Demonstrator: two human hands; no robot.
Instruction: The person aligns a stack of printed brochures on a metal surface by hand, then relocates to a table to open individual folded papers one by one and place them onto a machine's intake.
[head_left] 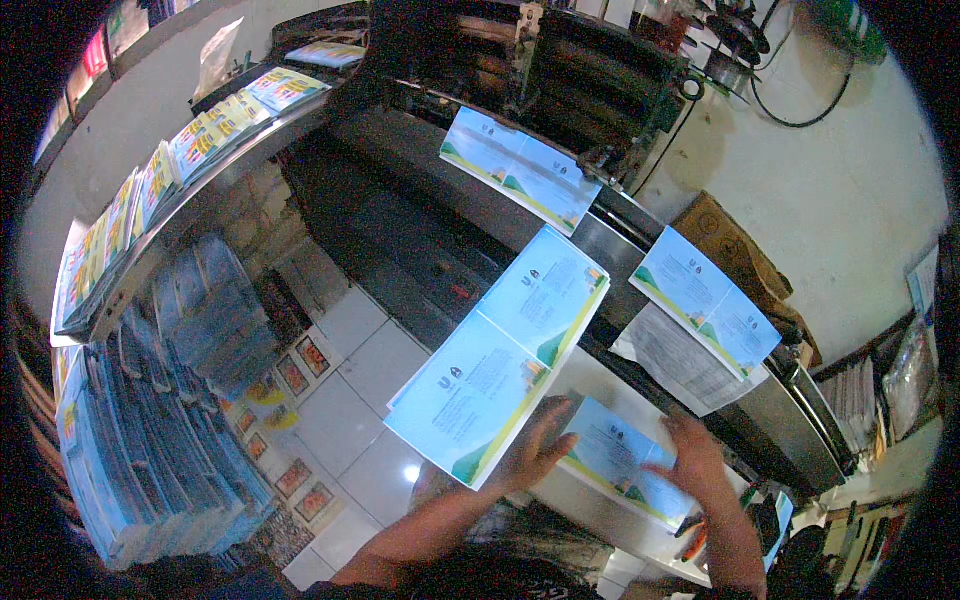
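A small stack of light blue printed sheets (612,440) with a green and yellow lower edge lies on the pale tabletop between my hands. My left hand (540,445) is at its left side, thumb and fingers apart, the thumb touching the edge. Opposite it, my right hand (697,462) has its fingers spread, with the thumb over the sheets' right part. Just beyond my left hand rests a taller stack of larger blue printed sheets (500,350), each showing two matching panels. Its near corner overlaps my left wrist in view.
Dark machinery (590,75) stands at the back, with a two-panel printed sheet (520,170) against it. Another such sheet (708,300) lies on grey paper at the right. Bundled blue stacks (150,450) fill the lower left. A shelf of colourful prints (150,190) runs above them.
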